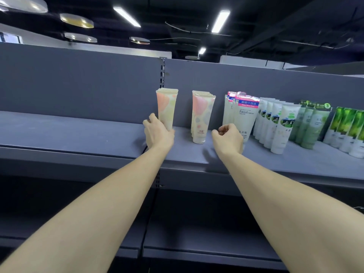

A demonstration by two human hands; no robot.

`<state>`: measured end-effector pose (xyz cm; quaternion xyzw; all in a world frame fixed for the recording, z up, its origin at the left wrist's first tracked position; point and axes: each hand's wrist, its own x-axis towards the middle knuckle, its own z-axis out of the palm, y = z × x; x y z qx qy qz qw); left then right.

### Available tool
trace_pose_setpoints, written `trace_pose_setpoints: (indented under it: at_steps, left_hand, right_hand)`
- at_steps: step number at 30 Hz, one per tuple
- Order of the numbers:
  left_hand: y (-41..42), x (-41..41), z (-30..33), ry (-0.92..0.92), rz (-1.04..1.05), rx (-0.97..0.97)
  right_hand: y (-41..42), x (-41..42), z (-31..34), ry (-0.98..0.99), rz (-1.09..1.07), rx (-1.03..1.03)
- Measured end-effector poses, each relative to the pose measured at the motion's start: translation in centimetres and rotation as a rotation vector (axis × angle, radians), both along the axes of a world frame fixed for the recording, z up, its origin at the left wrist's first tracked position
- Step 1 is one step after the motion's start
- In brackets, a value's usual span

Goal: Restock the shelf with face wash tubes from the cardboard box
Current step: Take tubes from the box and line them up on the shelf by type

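Pink-and-cream face wash tubes (167,107) were standing in a short row toward the back of the shelf (78,133), with the left hand (157,133) wrapped around the lower half of the front one, fingers closed on it. The right hand (228,137) hovered loosely curled and empty, just in front of a second matching row (202,115). Further toward the shelf's right end sat white cleanser tubes (244,115) and green ones (313,123). I'd guess restocking was well underway, but the whole left stretch was bare. No cardboard box in view.
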<state>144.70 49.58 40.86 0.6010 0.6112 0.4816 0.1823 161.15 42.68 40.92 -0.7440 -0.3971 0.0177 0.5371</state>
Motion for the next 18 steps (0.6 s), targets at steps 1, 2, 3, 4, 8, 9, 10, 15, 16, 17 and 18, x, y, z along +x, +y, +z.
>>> trace_pose_setpoints:
  at_steps: [1, 2, 3, 4, 8, 9, 10, 15, 16, 17, 18]
  left_hand:
    - [-0.7, 0.0, 0.0, 0.027, 0.018, 0.001]
    - [-1.6, 0.2, 0.0, 0.058, 0.033, 0.002]
    - [-2.6, 0.4, 0.0, 0.087, 0.038, -0.001]
    - [-3.8, 0.7, 0.0, 0.105, 0.035, -0.005]
    - [-8.9, 2.6, -0.2, 0.094, 0.011, -0.008]
    - [-10.4, 3.4, -0.4, 0.090, 0.006, -0.011]
    - [-12.0, 4.1, -0.6, 0.087, 0.008, -0.018]
    - [-19.1, 8.0, -2.6, 0.082, 0.023, -0.072]
    - [-20.2, 8.7, -3.2, 0.068, 0.017, -0.087]
    - [-21.6, 9.6, -4.0, 0.049, 0.012, -0.110]
    - [-22.8, 10.4, -4.8, 0.025, 0.006, -0.133]
  right_hand:
    - [-0.5, 0.1, 0.0, 0.004, 0.018, -0.003]
    - [-1.2, 0.3, -0.1, 0.009, 0.037, -0.004]
    - [-1.9, 0.5, -0.2, 0.015, 0.056, -0.002]
    - [-2.8, 0.9, -0.3, 0.020, 0.073, 0.006]
    - [-6.9, 2.6, -0.7, 0.018, 0.135, 0.012]
    - [-8.1, 3.3, -0.9, 0.019, 0.155, 0.012]
    - [-9.4, 4.0, -1.1, 0.022, 0.178, 0.013]
    - [-15.2, 7.4, -3.6, 0.045, 0.290, -0.053]
    - [-16.1, 8.0, -4.4, 0.057, 0.305, -0.066]
    - [-17.3, 8.8, -5.3, 0.075, 0.317, -0.086]
    - [-18.3, 9.6, -6.1, 0.093, 0.326, -0.110]
